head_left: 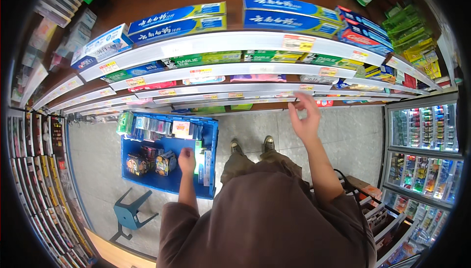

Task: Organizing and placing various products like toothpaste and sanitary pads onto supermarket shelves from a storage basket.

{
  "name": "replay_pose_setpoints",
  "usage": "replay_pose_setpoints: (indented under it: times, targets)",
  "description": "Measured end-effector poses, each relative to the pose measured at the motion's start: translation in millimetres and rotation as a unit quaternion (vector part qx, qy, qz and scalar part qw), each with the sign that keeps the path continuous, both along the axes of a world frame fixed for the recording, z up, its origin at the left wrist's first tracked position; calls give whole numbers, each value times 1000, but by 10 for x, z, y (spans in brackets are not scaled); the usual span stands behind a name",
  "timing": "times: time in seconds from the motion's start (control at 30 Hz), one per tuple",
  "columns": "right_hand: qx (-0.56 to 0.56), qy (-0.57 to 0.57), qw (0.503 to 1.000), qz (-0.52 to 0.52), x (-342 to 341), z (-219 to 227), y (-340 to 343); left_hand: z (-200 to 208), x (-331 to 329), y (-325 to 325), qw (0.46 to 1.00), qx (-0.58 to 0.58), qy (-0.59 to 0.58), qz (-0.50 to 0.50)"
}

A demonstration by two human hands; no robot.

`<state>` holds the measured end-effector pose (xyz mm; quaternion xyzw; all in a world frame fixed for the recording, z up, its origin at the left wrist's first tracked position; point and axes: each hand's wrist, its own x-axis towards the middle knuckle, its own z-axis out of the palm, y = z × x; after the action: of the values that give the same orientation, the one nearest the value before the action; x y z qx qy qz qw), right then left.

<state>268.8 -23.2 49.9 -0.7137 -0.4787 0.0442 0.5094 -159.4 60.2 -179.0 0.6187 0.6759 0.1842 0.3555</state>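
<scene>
Shelves are spanning the upper frame, with toothpaste boxes lying along the top one. Left of centre, a crate is resting on the floor, cartons lining its upper end. A stool is sitting just below the crate. Fridges are lining the right edge; a rack is running down the left. Shoes are showing at centre, between crate and fridges.

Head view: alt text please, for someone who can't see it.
A person's right hand, seemingly empty, is raised before shelves of toothpaste boxes; the left hand is over a blue crate of packaged goods, its grip unclear. A stool stands near the crate, drinks coolers at far right.
</scene>
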Motion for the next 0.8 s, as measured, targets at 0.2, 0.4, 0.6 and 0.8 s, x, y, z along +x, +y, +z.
replay_pose_setpoints:
  times: [0.2,0.4,0.6,0.8]
  targets:
    - [-13,-143,990,5,402,675,558,399,1377,-337,963,-20,-240,-119]
    - [-119,-217,969,30,681,763,878,1255,2329,-760,945,-31,-206,-250]
    - [-156,-199,965,62,823,753,940,1265,2444,-939,937,-50,-154,-309]
    - [-53,-38,993,96,885,667,1003,1118,2403,-1055,954,-85,-183,-222]
